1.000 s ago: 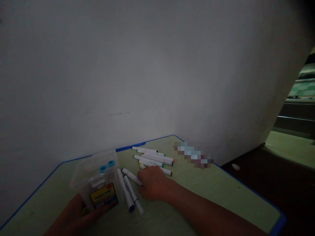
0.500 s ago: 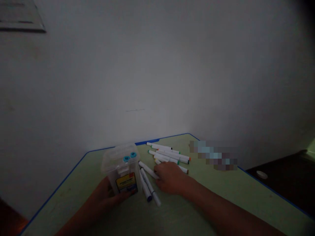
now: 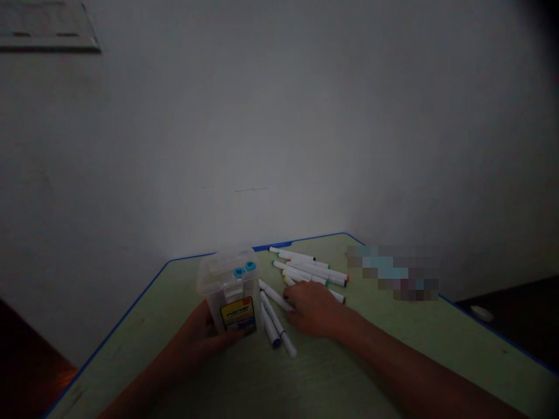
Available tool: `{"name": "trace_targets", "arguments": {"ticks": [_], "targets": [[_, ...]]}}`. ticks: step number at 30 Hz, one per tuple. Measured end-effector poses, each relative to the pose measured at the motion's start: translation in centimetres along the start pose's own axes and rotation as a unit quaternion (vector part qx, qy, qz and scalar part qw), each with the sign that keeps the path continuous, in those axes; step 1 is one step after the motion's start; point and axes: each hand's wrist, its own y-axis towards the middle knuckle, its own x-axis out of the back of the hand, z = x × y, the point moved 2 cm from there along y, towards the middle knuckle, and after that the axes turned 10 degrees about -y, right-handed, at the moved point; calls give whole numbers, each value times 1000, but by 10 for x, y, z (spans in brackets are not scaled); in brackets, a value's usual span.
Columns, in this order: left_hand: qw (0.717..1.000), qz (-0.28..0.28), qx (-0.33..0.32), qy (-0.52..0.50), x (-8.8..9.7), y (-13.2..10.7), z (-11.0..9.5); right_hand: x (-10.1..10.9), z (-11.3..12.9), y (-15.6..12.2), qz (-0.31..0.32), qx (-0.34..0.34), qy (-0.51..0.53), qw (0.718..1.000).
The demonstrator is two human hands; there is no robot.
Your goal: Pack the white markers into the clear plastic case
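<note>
My left hand (image 3: 205, 329) is wrapped round the lower left side of a clear plastic marker box (image 3: 208, 285), its thumb across the front by the yellow and black label. Inside the box, two markers with blue caps (image 3: 243, 269) stand upright. The fingers of my right hand (image 3: 312, 308) are closed on the near end of a white marker (image 3: 273, 293) lying just right of the box. Two more markers (image 3: 279, 326), one with a purple end, lie in front of it. Beyond my right hand several white markers (image 3: 317, 272) with coloured ends lie in a loose pile.
The pale green table (image 3: 393, 349) has a blue edge and meets a grey wall (image 3: 283, 128) at the back. A blurred-out object (image 3: 388, 270) lies near the right edge. A framed board (image 3: 48, 26) hangs at the upper left. Beyond the table, a small white object (image 3: 481, 313) is on the dark floor.
The whole scene has shifted slightly right and up in the view as the head turned. Both hands keep the same places relative to the box and markers.
</note>
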Motion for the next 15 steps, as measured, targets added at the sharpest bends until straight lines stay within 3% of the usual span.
{"name": "trace_targets", "arguments": {"ticks": [15], "targets": [[997, -41, 39, 59, 8, 5, 7, 14, 1, -1, 9, 6, -11, 1000]]}}
